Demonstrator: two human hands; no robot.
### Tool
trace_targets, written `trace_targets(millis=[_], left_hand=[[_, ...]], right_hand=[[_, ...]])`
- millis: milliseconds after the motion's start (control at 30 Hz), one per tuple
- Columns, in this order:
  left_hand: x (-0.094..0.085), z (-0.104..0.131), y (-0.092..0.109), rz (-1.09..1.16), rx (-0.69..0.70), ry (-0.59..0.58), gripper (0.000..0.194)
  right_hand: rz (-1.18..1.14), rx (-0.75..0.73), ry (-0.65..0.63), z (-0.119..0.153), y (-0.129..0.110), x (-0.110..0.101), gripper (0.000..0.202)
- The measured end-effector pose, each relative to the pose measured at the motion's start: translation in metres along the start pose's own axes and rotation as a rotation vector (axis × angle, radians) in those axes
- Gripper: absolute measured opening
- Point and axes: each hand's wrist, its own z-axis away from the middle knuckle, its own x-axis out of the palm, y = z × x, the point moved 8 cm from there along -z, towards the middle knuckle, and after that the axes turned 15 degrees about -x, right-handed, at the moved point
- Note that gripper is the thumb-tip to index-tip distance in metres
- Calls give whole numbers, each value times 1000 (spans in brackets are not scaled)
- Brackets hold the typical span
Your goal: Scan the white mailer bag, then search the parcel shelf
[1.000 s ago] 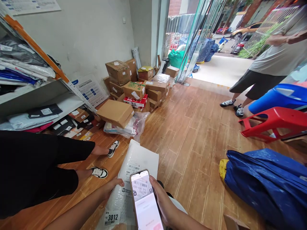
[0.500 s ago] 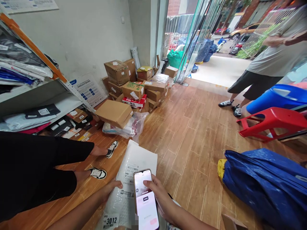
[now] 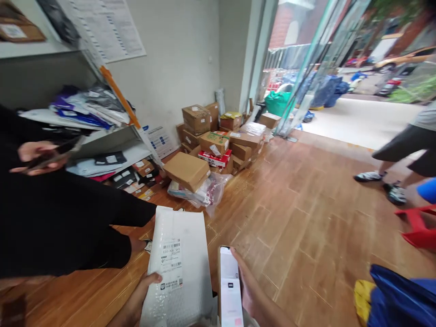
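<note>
My left hand (image 3: 143, 293) grips the left edge of a white bubble-wrap parcel (image 3: 185, 259) with a barcode label (image 3: 171, 263) facing up. My right hand (image 3: 250, 290) holds a smartphone (image 3: 230, 288) upright beside the parcel, its lit screen turned to the left. Both sit low in the frame above the wooden floor.
A person in black (image 3: 64, 218) stands close on the left, a hand (image 3: 32, 156) holding a dark phone. Shelves (image 3: 102, 136) carry flat parcels. Cardboard boxes (image 3: 211, 141) are piled by the wall. Another person's legs (image 3: 395, 177), a red stool (image 3: 420, 227) and a blue bag (image 3: 402, 299) are at right.
My view swung up and left. The parcel came up higher in my left hand, and the phone moved off its label to the right side.
</note>
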Motion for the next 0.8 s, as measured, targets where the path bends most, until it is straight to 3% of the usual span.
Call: trace_targets(millis=[100, 167, 233, 300, 400, 467, 533, 600, 733, 800], left_hand=[[-10, 23, 11, 110, 93, -19, 88], [-16, 46, 33, 198, 225, -18, 94], [-22, 76, 64, 325, 265, 10, 98], [-25, 108, 85, 476, -18, 65, 96], [-20, 165, 147, 472, -120, 24, 92], [-10, 187, 170, 486, -269, -48, 86], [8, 199, 176, 568, -481, -153, 79], [25, 205, 180, 629, -584, -201, 75], [52, 202, 193, 516, -477, -136, 79], [63, 186, 195, 379, -309, -46, 82]], right_hand=[[-53, 18, -26, -1, -12, 8, 43], [-28, -82, -81, -5, -29, 14, 37], [14, -113, -115, -9, -39, 18, 47], [35, -78, -132, -10, -43, 25, 49], [-8, -99, -188, -5, -52, 45, 47], [-61, -120, -229, 0, -58, 61, 45], [-97, -122, -244, 4, -61, 74, 44], [-111, -183, -228, 6, -68, 81, 43], [-55, -346, -129, 4, -84, 79, 54], [-25, -389, -66, 0, -87, 72, 60]])
